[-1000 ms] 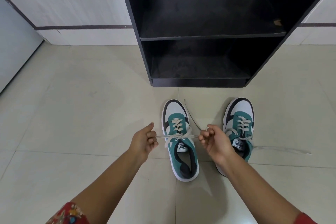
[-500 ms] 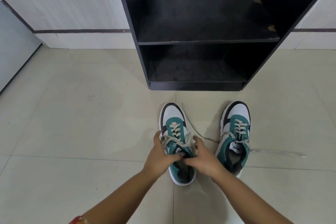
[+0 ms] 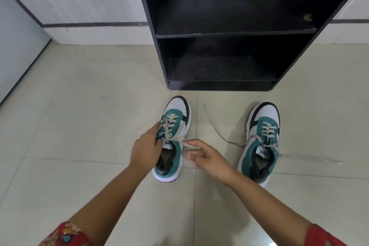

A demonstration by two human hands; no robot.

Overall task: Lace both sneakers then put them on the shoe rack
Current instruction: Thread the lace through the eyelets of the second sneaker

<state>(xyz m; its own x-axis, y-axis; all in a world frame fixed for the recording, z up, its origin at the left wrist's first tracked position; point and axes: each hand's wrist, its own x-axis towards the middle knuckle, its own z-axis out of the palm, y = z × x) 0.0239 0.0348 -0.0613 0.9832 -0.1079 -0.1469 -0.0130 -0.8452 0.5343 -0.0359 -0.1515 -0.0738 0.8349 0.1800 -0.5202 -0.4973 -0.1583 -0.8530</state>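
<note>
The black open-shelved shoe rack (image 3: pixel 235 34) stands at twelve o'clock, bare, with both teal-and-white lace-up sneakers on the pale tiled floor (image 3: pixel 79 126) before it. On the left sneaker (image 3: pixel 173 140), the left hand (image 3: pixel 144 148) clamps the collar while the right hand (image 3: pixel 208 158), fingers loosely spread, pinches its beige flat lace (image 3: pixel 188 144). That light pinch could slip and slacken the crossings, and the right sneaker (image 3: pixel 261 144) trails loose laces (image 3: pixel 217 132) that could snag.

Bright even daylight, soft shadows, wide-angle edge distortion

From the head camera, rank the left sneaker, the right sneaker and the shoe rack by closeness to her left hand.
1. Left sneaker: gripped by the left hand.
2. Right sneaker: on the floor, off to the right.
3. Shoe rack: ahead, beyond both toes.
</note>
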